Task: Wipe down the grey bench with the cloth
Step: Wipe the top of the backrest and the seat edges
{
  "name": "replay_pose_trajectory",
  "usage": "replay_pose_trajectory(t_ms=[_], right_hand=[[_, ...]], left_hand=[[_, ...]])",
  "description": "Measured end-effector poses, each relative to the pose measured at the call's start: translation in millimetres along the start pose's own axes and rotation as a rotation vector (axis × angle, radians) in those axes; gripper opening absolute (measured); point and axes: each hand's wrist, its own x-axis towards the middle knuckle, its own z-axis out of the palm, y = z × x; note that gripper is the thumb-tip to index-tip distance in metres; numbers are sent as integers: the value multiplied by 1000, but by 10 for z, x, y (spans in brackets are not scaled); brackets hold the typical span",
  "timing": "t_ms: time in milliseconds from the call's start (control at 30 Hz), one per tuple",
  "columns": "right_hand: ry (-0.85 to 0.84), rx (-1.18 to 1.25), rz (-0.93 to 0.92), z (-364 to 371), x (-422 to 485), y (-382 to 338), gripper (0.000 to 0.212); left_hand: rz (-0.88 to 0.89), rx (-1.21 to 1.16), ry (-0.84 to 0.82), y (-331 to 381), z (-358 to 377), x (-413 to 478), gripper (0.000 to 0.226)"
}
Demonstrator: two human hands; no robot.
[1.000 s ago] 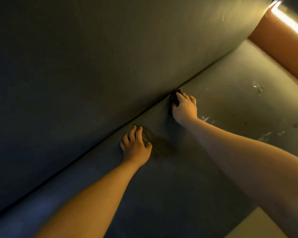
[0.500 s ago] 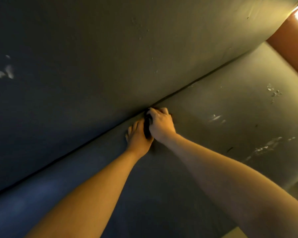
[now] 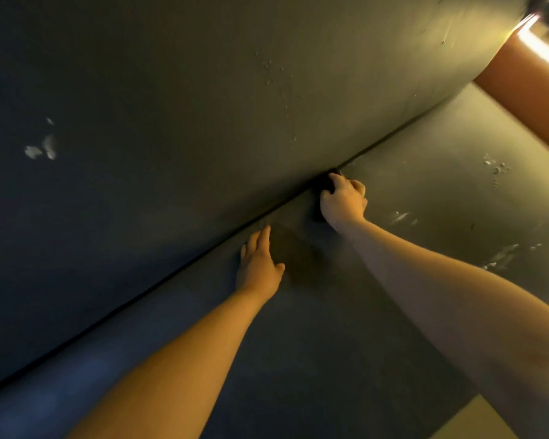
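Note:
The grey bench seat (image 3: 346,327) runs diagonally below its grey backrest (image 3: 203,106), with a dark seam between them. My right hand (image 3: 343,202) grips a small dark cloth (image 3: 325,183) and holds it against the seam; most of the cloth is hidden under the fingers. My left hand (image 3: 259,264) rests flat on the seat just below the seam, fingers straight, a short way left of the right hand.
Pale scuffs mark the backrest at the left (image 3: 42,148) and the seat at the right (image 3: 501,256). An orange panel (image 3: 526,90) with a bright light strip stands at the upper right. A pale floor patch (image 3: 476,419) shows past the seat's front edge.
My right hand with the cloth has slid to the right along the seam, away from my left hand. The left hand has stayed flat on the seat.

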Motion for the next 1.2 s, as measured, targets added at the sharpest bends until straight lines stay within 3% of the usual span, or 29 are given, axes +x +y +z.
replay_pose_trajectory(t_ms=[67,200,400,667,733,867,933,1000,1200], right_hand=[[-94,-47,2,73,63,-36,40],[-134,-247,-174,93,91,-8,18],[-231,-352,-310,222,-126,-132,16],[-358,-266,-418,556,-661,-89,13],[-326,-257,-448,463,-606,-55,17],[38,-87,-310,148,-301,55,42],[3,-69,-149,83,-120,50,52],[-99,-151,-120,192,-101,0,55],[-261,-222,-379,638,-608,29,55]], left_hand=[[2,5,-5,-8,5,32,87],[7,37,10,25,28,71,88],[-29,41,15,58,46,77,89],[-69,33,-10,148,18,54,83],[-58,76,-3,170,20,26,77],[-10,200,-25,188,45,-15,81],[-7,208,-10,182,64,-8,82],[-15,185,7,157,78,6,86],[-44,125,-20,95,84,-1,87]])
